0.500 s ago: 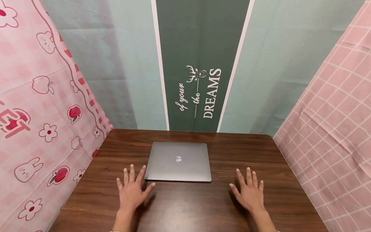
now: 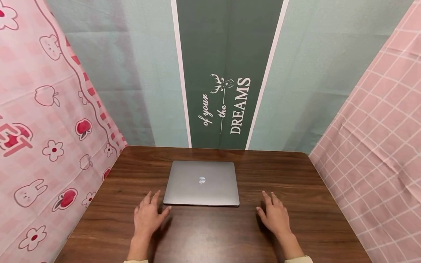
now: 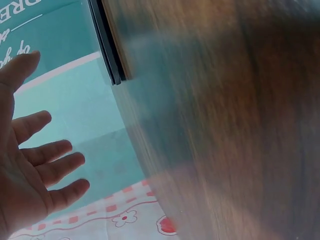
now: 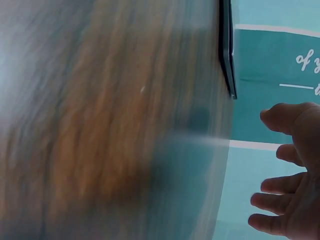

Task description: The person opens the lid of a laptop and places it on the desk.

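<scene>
A closed grey laptop (image 2: pixel 202 188) lies on the wooden table, its logo side up. Just left of its front left corner is my left hand (image 2: pixel 147 216), palm down over the table and holding nothing. On the other side, my right hand (image 2: pixel 275 218) is a short way off the laptop's front right corner, also without anything in it. Both wrist views show the left hand (image 3: pixel 27 170) and the right hand (image 4: pixel 295 185) with fingers apart and slightly bent, clear of the laptop's dark edge (image 3: pixel 106 45).
The brown wooden table (image 2: pixel 210 237) reaches back to a green hanging cloth (image 2: pixel 227 44) with white lettering. A pink patterned cloth (image 2: pixel 36 120) hangs along the left side and a pink checked cloth (image 2: pixel 378 146) along the right.
The fingers of both hands, spread wide before, are now closer together and more bent. My right hand has shifted slightly left and down. The laptop has stayed in place.
</scene>
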`<state>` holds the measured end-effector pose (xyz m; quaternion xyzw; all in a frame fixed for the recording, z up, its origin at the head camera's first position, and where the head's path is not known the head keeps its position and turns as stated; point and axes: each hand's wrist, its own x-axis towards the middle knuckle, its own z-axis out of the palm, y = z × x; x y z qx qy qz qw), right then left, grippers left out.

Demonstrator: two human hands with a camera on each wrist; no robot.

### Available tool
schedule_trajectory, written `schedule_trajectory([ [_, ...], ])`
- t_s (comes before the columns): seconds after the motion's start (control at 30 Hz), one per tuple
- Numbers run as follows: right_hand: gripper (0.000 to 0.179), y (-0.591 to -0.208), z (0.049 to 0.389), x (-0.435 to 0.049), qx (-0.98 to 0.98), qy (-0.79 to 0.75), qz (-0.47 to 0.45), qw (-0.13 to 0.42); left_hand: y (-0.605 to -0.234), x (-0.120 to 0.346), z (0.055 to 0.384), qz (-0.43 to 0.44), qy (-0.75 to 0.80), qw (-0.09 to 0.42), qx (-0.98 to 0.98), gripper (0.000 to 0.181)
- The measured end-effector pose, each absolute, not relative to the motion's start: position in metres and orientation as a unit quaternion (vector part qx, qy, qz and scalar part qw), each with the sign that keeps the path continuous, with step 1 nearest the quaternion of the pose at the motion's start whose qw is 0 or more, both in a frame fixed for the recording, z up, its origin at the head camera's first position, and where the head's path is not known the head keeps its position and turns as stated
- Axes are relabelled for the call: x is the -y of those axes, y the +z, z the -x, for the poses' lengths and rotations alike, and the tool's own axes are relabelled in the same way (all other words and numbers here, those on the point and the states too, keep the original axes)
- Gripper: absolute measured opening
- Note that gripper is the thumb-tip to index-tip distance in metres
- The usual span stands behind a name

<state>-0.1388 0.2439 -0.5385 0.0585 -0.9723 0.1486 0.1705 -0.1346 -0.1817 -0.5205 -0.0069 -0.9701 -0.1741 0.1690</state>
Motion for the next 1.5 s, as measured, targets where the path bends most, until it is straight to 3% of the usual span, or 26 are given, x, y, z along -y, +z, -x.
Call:
schedule_trajectory([
  [0.2, 0.059, -0.538, 0.144, -0.236, 0.968, 0.2, -0.056, 0.142, -0.518, 0.183, 0.136, 0.009, -0.191, 0.16, 0.968, 0.063],
  [0.47, 0.062, -0.54, 0.15, -0.225, 0.947, 0.299, -0.036, 0.109, -0.516, 0.184, 0.14, 0.005, -0.226, 0.101, 0.969, 0.067],
  [0.77, 0.07, -0.545, 0.162, -0.21, 0.926, 0.37, -0.013, 0.071, -0.52, 0.183, 0.15, 0.011, -0.262, 0.084, 0.961, 0.07],
  [1.27, 0.071, -0.557, 0.181, -0.185, 0.92, 0.383, -0.029, 0.077, -0.534, 0.183, 0.167, -0.012, -0.328, 0.049, 0.943, 0.072],
  [1.5, 0.079, -0.556, 0.188, -0.175, 0.94, 0.339, -0.006, 0.041, -0.545, 0.187, 0.171, -0.024, -0.327, 0.026, 0.944, 0.076],
])
